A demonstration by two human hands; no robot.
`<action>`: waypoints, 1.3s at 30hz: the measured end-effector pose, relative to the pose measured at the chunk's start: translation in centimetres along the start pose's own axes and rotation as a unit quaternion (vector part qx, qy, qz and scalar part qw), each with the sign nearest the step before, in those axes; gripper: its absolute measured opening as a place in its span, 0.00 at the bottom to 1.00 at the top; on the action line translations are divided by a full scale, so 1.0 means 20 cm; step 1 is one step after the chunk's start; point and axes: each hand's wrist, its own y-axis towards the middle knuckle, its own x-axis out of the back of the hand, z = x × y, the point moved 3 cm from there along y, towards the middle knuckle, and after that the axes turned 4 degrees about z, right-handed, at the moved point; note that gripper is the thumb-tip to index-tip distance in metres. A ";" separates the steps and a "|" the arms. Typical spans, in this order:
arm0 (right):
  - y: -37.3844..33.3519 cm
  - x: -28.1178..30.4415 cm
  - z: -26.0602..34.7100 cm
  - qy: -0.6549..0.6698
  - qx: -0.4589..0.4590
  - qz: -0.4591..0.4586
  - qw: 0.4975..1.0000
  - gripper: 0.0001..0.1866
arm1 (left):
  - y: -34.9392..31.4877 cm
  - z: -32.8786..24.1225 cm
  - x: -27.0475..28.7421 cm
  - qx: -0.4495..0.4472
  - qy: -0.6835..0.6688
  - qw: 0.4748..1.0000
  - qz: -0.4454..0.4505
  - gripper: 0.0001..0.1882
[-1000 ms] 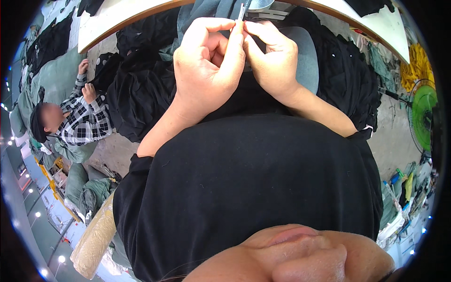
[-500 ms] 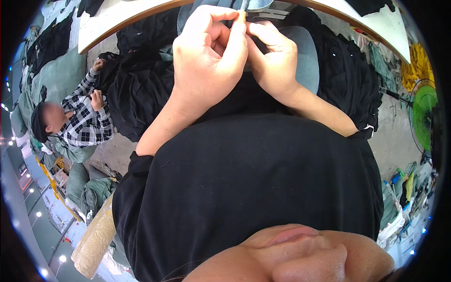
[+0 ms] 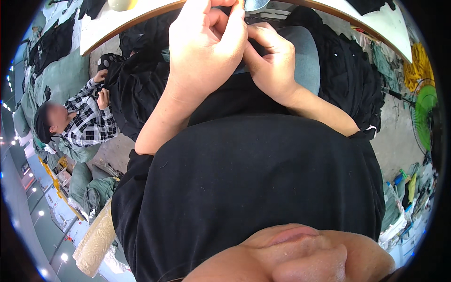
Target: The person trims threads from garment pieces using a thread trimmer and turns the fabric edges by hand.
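My left hand [image 3: 206, 49] is raised at the top of the view, thumb and fingers pinched together. Between its fingertips, right at the upper edge, shows a bit of a small orange piece [image 3: 241, 2]; its kind is too small and cut off to tell. Close against it on the right is my right hand [image 3: 272, 58], with fingers curled in. Its fingertips are hidden behind the left hand, so what they hold is out of sight. Behind both hands lies blue-grey cloth [image 3: 307, 61], and black cloth [image 3: 230, 96] drapes below them.
A white table with a brown edge [image 3: 141, 19] curves across the top, with a pale rounded object [image 3: 121, 4] on it. Heaped black garments [image 3: 350, 80] lie on the right, near a green fan [image 3: 425, 117]. A person in a checked shirt [image 3: 91, 122] sits left, beside a wrapped roll [image 3: 96, 244].
My left hand has shifted up and slightly left, carrying the orange piece to the picture's edge. My right hand has stayed nearly in place. The pale rounded object has come into view on the table.
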 end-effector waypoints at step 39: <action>-0.16 0.10 0.02 -0.028 0.048 0.005 0.998 0.13 | -0.21 0.00 -0.10 0.006 0.021 1.000 -0.020 0.11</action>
